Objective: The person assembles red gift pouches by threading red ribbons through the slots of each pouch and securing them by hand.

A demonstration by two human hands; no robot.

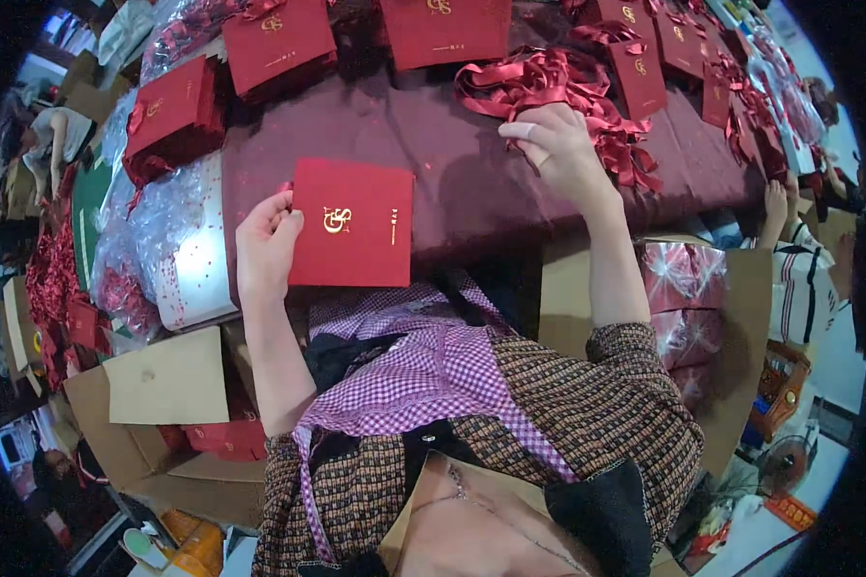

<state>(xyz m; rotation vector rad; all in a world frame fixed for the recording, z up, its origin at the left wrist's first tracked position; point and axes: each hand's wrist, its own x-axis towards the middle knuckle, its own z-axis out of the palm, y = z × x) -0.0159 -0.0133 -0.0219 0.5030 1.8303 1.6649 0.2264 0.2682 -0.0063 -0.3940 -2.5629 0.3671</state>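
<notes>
My left hand [267, 245] is closed on the left edge of a flat red gift bag [356, 252] with gold print, thumb on its front. A bit of red ribbon shows above those fingers. The bag is held upright at the table's near edge. To the right, my right hand [556, 154] reaches onto a loose heap of red satin ribbons [539, 79]. Its fingers are bent together at the heap's near side, with a white band round one finger. Fingertips and ribbon ends there are partly hidden.
A dark red cloth covers the table [356, 125]. Stacks of red bags [178, 111] line its far side, with more [637, 82] at right. Clear plastic wrap [178, 216] lies left. Open cardboard boxes [164, 375] flank me. Other people, including one in a striped top [803, 279], are at right.
</notes>
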